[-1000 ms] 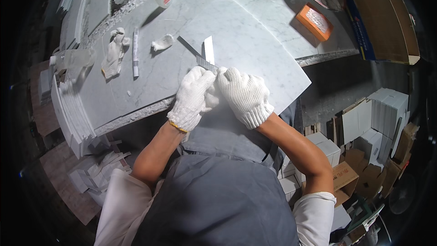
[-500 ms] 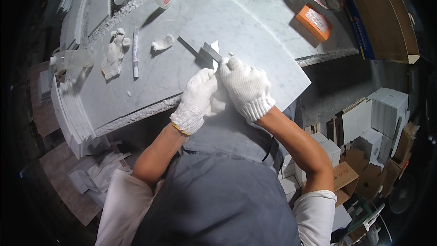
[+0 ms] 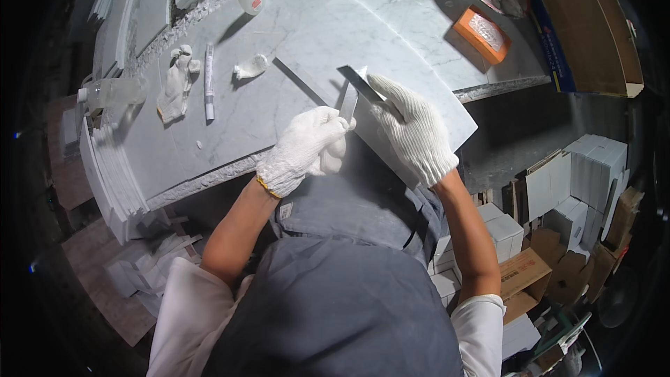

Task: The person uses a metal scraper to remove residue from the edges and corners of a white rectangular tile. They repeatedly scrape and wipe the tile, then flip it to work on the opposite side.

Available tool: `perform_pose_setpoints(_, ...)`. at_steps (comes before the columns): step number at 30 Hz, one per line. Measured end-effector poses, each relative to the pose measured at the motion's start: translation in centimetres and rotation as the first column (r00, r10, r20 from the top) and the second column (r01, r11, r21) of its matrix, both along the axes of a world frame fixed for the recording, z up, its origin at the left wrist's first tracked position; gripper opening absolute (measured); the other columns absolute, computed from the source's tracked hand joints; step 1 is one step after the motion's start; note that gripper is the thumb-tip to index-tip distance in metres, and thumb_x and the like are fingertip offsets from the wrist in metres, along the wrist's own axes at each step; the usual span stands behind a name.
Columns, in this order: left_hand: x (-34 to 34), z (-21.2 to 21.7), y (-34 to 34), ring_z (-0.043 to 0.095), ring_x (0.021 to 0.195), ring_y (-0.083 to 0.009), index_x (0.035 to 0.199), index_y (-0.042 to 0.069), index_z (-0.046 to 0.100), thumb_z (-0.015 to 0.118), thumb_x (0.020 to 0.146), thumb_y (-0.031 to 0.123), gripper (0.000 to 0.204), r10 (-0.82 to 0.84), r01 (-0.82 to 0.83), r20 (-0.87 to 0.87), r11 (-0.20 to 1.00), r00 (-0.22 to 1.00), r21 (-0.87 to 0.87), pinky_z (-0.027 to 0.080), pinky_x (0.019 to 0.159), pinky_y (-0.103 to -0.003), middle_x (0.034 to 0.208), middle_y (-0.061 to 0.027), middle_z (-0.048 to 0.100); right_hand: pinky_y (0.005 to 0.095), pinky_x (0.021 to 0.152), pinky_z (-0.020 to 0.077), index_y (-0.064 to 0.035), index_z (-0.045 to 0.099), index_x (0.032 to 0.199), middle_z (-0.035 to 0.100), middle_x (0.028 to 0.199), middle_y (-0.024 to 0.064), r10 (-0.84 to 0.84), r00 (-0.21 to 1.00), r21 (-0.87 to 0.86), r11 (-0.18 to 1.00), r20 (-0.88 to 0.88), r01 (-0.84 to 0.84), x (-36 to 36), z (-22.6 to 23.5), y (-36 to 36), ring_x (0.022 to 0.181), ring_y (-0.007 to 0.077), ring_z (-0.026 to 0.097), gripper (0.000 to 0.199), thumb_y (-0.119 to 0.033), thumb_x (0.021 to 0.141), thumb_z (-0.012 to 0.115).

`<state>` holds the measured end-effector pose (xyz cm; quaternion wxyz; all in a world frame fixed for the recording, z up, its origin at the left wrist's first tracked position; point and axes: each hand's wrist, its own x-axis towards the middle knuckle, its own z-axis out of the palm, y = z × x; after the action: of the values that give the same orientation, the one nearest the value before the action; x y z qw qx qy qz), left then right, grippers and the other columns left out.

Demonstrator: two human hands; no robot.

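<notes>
Space now separates the right hand [image 3: 413,126], its grip closed around a dark flat bar [image 3: 359,83], from the left hand [image 3: 304,142], which pinches a pale strip [image 3: 350,102] over the marble slab's [image 3: 394,63] near part, leaving more strip exposed

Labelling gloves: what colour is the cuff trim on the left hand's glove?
Yellow; the cuff trim shows best in the head view.
</notes>
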<state>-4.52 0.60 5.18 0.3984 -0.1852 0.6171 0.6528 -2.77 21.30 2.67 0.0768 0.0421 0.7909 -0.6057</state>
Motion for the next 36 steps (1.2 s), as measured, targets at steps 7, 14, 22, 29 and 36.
perform_pose_setpoints(7,-0.4,-0.6,0.3,0.051,0.047,-0.0074,0.109,0.001,0.059,0.06,0.106,0.02,0.02,0.033,-0.033,0.005,0.999,0.999,0.013,0.034,0.037,-0.022,0.069,-0.002,0.057,0.036,0.066,0.0516,-0.0123,0.071,0.134,0.066,0.082,0.0139,0.262,0.965,0.25,0.933,0.021,-0.259,0.0,0.6,-0.6,0.07,0.0223,0.064,0.043,0.001,0.094,0.063)
perform_pose_setpoints(14,-0.6,-0.3,0.0,0.051,0.046,-0.0087,0.102,0.0,0.062,0.062,0.105,0.02,0.02,0.048,-0.048,-0.018,0.999,0.999,0.022,0.034,0.037,-0.022,0.069,-0.0028,0.058,0.0345,0.067,0.053,-0.0112,0.07,0.137,0.072,0.091,0.0121,0.234,0.971,0.266,0.934,0.054,-0.24,0.4,1.1,-1.3,0.072,0.0195,0.066,0.036,-0.01,0.101,0.067)
perform_pose_setpoints(22,-0.9,-1.4,-0.6,0.066,0.065,-0.0257,0.115,0.007,0.074,0.077,0.089,0.015,0.027,-0.665,-0.366,-0.734,0.655,0.136,-0.661,0.052,0.058,-0.036,0.083,-0.0067,0.069,0.0199,0.053,0.0467,-0.0076,0.068,0.14,0.069,0.089,-0.0014,-0.26,0.966,-0.068,0.963,0.009,0.26,-4.2,1.3,3.9,0.063,0.0031,0.058,0.04,-0.016,0.101,0.071)
perform_pose_setpoints(29,-1.8,-2.3,-3.6,0.069,0.086,-0.0234,0.121,0.008,0.074,0.078,0.08,0.007,0.041,-0.74,-0.39,-0.623,0.668,-0.254,-0.634,0.053,0.068,-0.037,0.101,-0.0057,0.072,0.0326,0.086,0.0571,-0.0084,0.072,0.132,0.077,0.12,0.0129,-0.165,0.936,0.404,0.868,-0.31,0.287,-13.1,-1.8,3.7,0.097,0.0235,0.076,0.037,-0.021,0.098,0.071)
perform_pose_setpoints(36,-2.1,-3.1,-4.0,0.07,0.083,-0.0265,0.125,0.01,0.073,0.076,0.078,0.0,0.048,-0.648,-0.332,-0.738,0.748,-0.185,-0.574,0.055,0.069,-0.039,0.102,-0.0072,0.073,0.0419,0.082,0.0574,-0.0184,0.077,0.116,0.077,0.102,0.0124,-0.109,0.958,0.517,0.823,-0.264,0.236,-18.0,-2.5,2.1,0.091,0.0363,0.073,0.023,-0.031,0.1,0.065)
